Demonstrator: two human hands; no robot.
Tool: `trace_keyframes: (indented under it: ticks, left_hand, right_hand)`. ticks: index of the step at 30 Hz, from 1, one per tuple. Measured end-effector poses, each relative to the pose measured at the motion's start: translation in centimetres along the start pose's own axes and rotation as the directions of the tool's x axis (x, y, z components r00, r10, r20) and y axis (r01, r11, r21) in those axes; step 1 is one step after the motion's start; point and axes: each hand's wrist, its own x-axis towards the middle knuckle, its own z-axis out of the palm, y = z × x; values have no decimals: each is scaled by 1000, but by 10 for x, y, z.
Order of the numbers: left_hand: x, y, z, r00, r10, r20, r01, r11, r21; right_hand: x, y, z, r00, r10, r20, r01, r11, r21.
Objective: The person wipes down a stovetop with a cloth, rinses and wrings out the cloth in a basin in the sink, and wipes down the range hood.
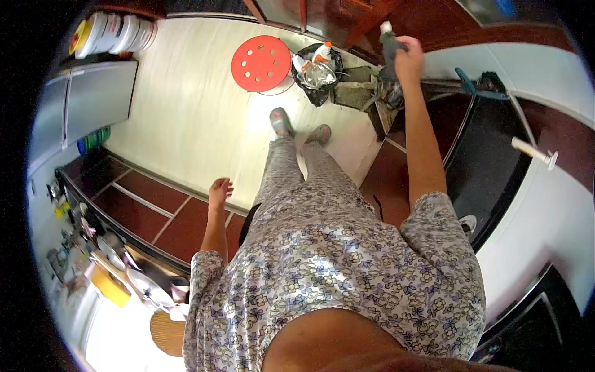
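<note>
My right hand (409,62), at the upper right, is wrapped round a dark green bottle (389,53) with a whitish top, near the reddish-brown cabinet edge. My left hand (221,190) hangs at the lower left over the pale floor, its fingers slightly curled and apart, holding nothing. Left of the bottle, a black bag (319,96) on the floor has clear plastic and a white bottle with an orange cap (323,53) in it. Beside the bag is a round red stool (261,63) with holes in its top.
Dark tiled counters (139,208) run along the left. White buckets (111,32) stand at the upper left, above a grey fridge (102,93). A black stovetop (489,155) lies at the right. My slippered feet are on the floor near the stool.
</note>
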Motion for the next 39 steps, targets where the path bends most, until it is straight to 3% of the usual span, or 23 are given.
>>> trace_keyframes:
  ticks: [1, 3, 4, 5, 6, 7, 8, 9, 11, 13, 14, 16, 17, 19, 21, 23, 25, 29, 31, 33, 35, 37, 39]
  left_hand:
    - [-7, -24, -6, 999, -42, -9, 41, 991, -129]
    - [-26, -72, -10, 990, -110, -84, 86, 965, -247]
    - [-32, -104, -19, 990, -138, -28, 126, 957, -260]
    - [-27, -140, -29, 987, -159, 33, 162, 951, -265]
    - [-23, -161, -28, 981, -168, 91, 187, 942, -277]
    - [-43, -158, -15, 985, -171, -34, 141, 897, -418]
    - [-56, -158, -9, 982, -181, -57, 138, 888, -438]
    - [-62, -160, -6, 979, -188, -82, 132, 882, -453]
    - [-58, -178, -8, 983, -182, -6, 162, 886, -434]
    - [-53, -179, -11, 986, -164, 0, 148, 889, -434]
    - [-54, -166, -11, 987, -155, -32, 124, 885, -448]
    - [-64, -150, -19, 984, -166, -61, 124, 894, -431]
    - [-62, -141, -26, 984, -168, -67, 126, 903, -411]
    - [-46, -139, -38, 984, -154, -89, 103, 899, -425]
    - [-31, -163, -63, 985, -140, -99, 81, 889, -451]
    - [-10, -182, -89, 983, -171, -65, 125, 890, -438]
    - [4, -195, -116, 980, -191, -54, 150, 891, -428]
    - [38, -200, -181, 985, -156, -76, 100, 869, -484]
    - [48, -185, -214, 988, -86, -128, 10, 866, -501]
    - [40, -149, -244, 978, -47, -202, -62, 863, -501]
    - [43, -129, -267, 966, 37, -255, -169, 837, -521]
    - [39, -98, -286, 965, 58, -257, -202, 789, -580]
    - [41, -69, -301, 960, 100, -261, -251, 721, -646]
  right_hand:
    - [1, -12, -9, 995, 99, -32, -93, 984, 154]
    - [-7, -5, -11, 973, -191, -127, 138, 929, -342]
    - [-12, 25, -10, 926, -325, 191, 377, 811, -448]
    - [-2, 10, -20, 793, 206, 573, 241, 759, -605]
    - [6, 8, -25, 873, 87, 481, 242, 778, -580]
    - [12, -3, -30, 924, -34, 382, 256, 798, -546]
    - [15, -15, -41, 969, -111, 222, 187, 914, -359]
    - [19, -15, -41, 951, -308, 17, 297, 898, -324]
    - [18, 30, -33, 946, -77, 315, 284, 666, -690]
    - [36, 7, -45, 869, 217, 445, 119, 780, -614]
    - [43, 4, -44, 962, 129, 240, -3, 886, -464]
    - [47, 15, -42, 932, 141, 334, 127, 736, -665]
    - [46, 12, -46, 792, 400, 461, 231, 502, -834]
    - [52, 53, -62, 927, 88, 365, 51, 934, -353]
    - [52, 57, -57, 917, 344, 200, -244, 883, -402]
    - [45, 30, -61, 828, 378, 415, -147, 859, -490]
    - [35, -33, -31, 799, 450, 399, -376, 892, -252]
    - [-9, -153, 55, 704, 479, 525, -662, 711, 238]
    - [-23, -195, 107, 597, 464, 655, -780, 525, 340]
    - [-37, -237, 161, 475, 356, 805, -873, 304, 380]
    - [-67, -321, 206, 391, 142, 909, -901, 261, 346]
    - [-70, -336, 267, 341, 87, 936, -931, 171, 323]
    - [-102, -417, 322, 328, 105, 939, -910, 300, 285]
